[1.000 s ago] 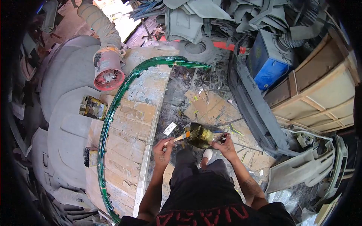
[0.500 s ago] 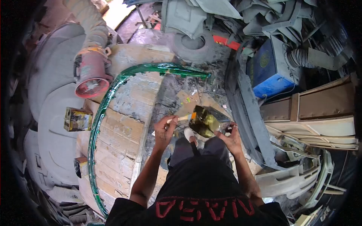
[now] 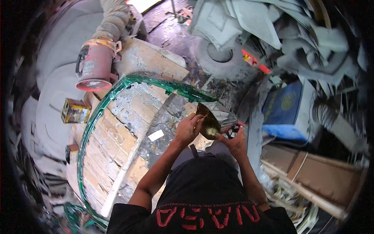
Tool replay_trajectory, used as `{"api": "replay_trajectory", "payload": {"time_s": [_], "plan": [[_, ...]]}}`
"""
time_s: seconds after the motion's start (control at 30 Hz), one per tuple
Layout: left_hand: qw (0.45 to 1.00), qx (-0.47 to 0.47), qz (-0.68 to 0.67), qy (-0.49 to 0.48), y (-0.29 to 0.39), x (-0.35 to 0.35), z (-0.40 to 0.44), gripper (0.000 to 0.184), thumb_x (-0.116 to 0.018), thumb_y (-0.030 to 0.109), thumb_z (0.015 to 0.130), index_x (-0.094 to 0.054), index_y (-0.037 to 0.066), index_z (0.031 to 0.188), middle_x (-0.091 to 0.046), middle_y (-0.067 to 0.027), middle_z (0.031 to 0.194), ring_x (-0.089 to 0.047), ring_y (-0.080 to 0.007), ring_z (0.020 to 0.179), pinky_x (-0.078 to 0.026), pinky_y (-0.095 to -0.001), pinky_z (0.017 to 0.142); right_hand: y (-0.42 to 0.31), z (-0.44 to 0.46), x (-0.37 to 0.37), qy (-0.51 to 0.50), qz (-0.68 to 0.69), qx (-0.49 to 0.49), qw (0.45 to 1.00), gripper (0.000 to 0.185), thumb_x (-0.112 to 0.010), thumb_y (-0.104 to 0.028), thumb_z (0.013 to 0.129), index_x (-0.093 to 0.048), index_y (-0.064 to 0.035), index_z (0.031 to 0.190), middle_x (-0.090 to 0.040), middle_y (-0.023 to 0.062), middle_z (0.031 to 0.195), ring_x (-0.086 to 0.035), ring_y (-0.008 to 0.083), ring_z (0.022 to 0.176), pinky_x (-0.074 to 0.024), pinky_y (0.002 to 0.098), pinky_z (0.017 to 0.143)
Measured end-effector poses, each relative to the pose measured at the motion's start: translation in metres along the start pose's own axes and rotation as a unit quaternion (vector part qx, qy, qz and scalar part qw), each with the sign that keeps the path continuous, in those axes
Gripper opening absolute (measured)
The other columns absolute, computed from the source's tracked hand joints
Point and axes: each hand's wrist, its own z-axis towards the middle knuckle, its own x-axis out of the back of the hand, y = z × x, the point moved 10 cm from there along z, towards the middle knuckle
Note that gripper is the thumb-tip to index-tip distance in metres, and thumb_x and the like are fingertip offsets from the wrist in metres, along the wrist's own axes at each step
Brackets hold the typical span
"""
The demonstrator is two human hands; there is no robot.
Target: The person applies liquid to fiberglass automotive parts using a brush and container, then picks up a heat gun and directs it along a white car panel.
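Note:
My right hand (image 3: 235, 143) grips the near right side of a square metal tin (image 3: 210, 124), tilted in front of my waist. Its inside is a shiny yellow-brown. At the tin's left rim my left hand (image 3: 189, 130) is closed, its fingertips reaching over the opening. The paintbrush seen in it a moment before is hidden now by the fingers and the tin. Ahead and to the left, a long curved glossy green strip (image 3: 90, 126) runs around the edge of a wooden board surface (image 3: 117, 134).
A red blower (image 3: 94, 66) with a ribbed duct stands at the upper left. Below it sits a stained tin (image 3: 76, 111). A blue box (image 3: 286, 105), a tyre (image 3: 218, 58) and piled grey panels (image 3: 241, 23) lie ahead and right. A wooden frame (image 3: 311, 175) lies at the right.
My left hand has moved right and up to the tin, and the brush has gone from sight. The tin is tilted differently. My view has turned, shifting the surroundings.

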Motion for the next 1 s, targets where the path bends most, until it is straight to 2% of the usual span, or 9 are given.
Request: {"api": "replay_trajectory", "payload": {"time_s": [0.17, 0.27, 0.3, 0.4, 0.43, 0.57, 0.83, 0.9, 1.0], "plan": [[0.994, 0.080, -0.052, 0.049, 0.007, -0.029, 0.046, 0.017, -0.054, 0.013, 0.088, -0.061, 0.000, 0.095, -0.059, -0.0166, 0.084, -0.059, -0.0342, 0.075, -0.048, -0.0392, 0.063, -0.015, 0.084, 0.026, -0.083, -0.072, 0.054, 0.992, 0.073, -0.084, -0.020, 0.063, -0.037, 0.0004, 0.115, -0.055, 0.0109, 0.102, -0.055, 0.0184, 0.091, -0.0449, 0.0305, 0.081], [0.966, 0.162, -0.135, 0.146, -0.014, -0.026, 0.058, 0.017, -0.054, 0.013, 0.088, -0.063, -0.002, 0.092, -0.060, -0.0175, 0.083, -0.060, -0.0311, 0.073, -0.047, -0.0362, 0.062, -0.012, 0.122, 0.027, -0.172, -0.002, 0.058, 0.983, 0.081, -0.083, -0.024, 0.062, -0.032, 0.0019, 0.119, -0.056, 0.0164, 0.104, -0.058, 0.0229, 0.095, -0.0466, 0.0349, 0.084], [0.944, 0.194, -0.176, 0.203, -0.028, -0.027, 0.053, 0.020, -0.055, 0.014, 0.089, -0.064, -0.003, 0.089, -0.062, -0.0128, 0.076, -0.058, -0.0208, 0.063, -0.045, -0.0306, 0.057, -0.016, 0.133, 0.029, -0.182, -0.002, 0.046, 0.982, 0.080, -0.083, -0.025, 0.063, -0.033, 0.0018, 0.119, -0.055, 0.0158, 0.104, -0.057, 0.0226, 0.095, -0.0463, 0.0345, 0.084], [0.872, 0.352, -0.248, 0.233, -0.059, -0.027, 0.033, 0.022, -0.056, 0.018, 0.090, -0.064, -0.003, 0.090, -0.060, -0.0059, 0.068, -0.050, -0.0100, 0.054, -0.040, -0.0255, 0.051, -0.017, 0.160, 0.029, -0.201, -0.030, 0.065, 0.977, 0.071, -0.082, -0.019, 0.065, -0.035, 0.0008, 0.115, -0.055, 0.0125, 0.102, -0.055, 0.0189, 0.091, -0.0457, 0.0317, 0.081], [0.856, 0.365, -0.271, 0.247, -0.069, -0.031, 0.027, 0.025, -0.057, 0.021, 0.090, -0.065, -0.003, 0.088, -0.058, -0.0012, 0.064, -0.044, -0.0044, 0.051, -0.035, -0.0229, 0.047, -0.017, 0.168, 0.028, -0.195, -0.055, 0.093, 0.975, 0.064, -0.080, -0.014, 0.066, -0.038, -0.0003, 0.112, -0.054, 0.0097, 0.100, -0.054, 0.0156, 0.088, -0.0454, 0.0293, 0.078], [0.789, 0.379, -0.378, 0.302, -0.090, -0.030, 0.010, 0.025, -0.057, 0.022, 0.090, -0.065, -0.001, 0.087, -0.059, -0.0007, 0.066, -0.045, -0.0045, 0.051, -0.035, -0.0223, 0.048, -0.021, 0.182, 0.012, -0.226, 0.059, 0.026, 0.972, 0.056, -0.079, -0.012, 0.068, -0.040, -0.0013, 0.106, -0.055, 0.0074, 0.095, -0.054, 0.0139, 0.087, -0.0450, 0.0278, 0.077], [0.624, 0.397, -0.591, 0.322, -0.151, -0.052, -0.017, 0.019, -0.058, 0.020, 0.088, -0.062, 0.002, 0.095, -0.058, -0.0015, 0.070, -0.049, -0.0093, 0.055, -0.038, -0.0227, 0.052, 0.009, 0.195, -0.013, -0.220, 0.035, -0.047, 0.974, 0.067, -0.082, -0.025, 0.065, -0.040, 0.0008, 0.110, -0.057, 0.0104, 0.099, -0.056, 0.0182, 0.088, -0.0459, 0.0303, 0.078], [0.618, 0.394, -0.600, 0.321, -0.169, -0.047, -0.021, 0.020, -0.058, 0.020, 0.088, -0.062, 0.002, 0.095, -0.059, -0.0017, 0.070, -0.049, -0.0094, 0.054, -0.038, -0.0227, 0.052, 0.015, 0.192, -0.014, -0.199, 0.012, -0.115, 0.973, 0.067, -0.082, -0.029, 0.066, -0.041, 0.0005, 0.110, -0.056, 0.0092, 0.097, -0.055, 0.0180, 0.087, -0.0453, 0.0294, 0.078], [0.630, 0.390, -0.583, 0.332, -0.208, -0.040, -0.034, 0.018, -0.059, 0.021, 0.089, -0.063, 0.004, 0.095, -0.060, -0.0010, 0.071, -0.050, -0.0087, 0.054, -0.040, -0.0222, 0.053, 0.030, 0.194, -0.011, -0.181, -0.040, -0.103, 0.977, 0.062, -0.076, -0.032, 0.072, -0.041, -0.0025, 0.113, -0.055, 0.0043, 0.094, -0.053, 0.0134, 0.086, -0.0443, 0.0267, 0.075]]}}
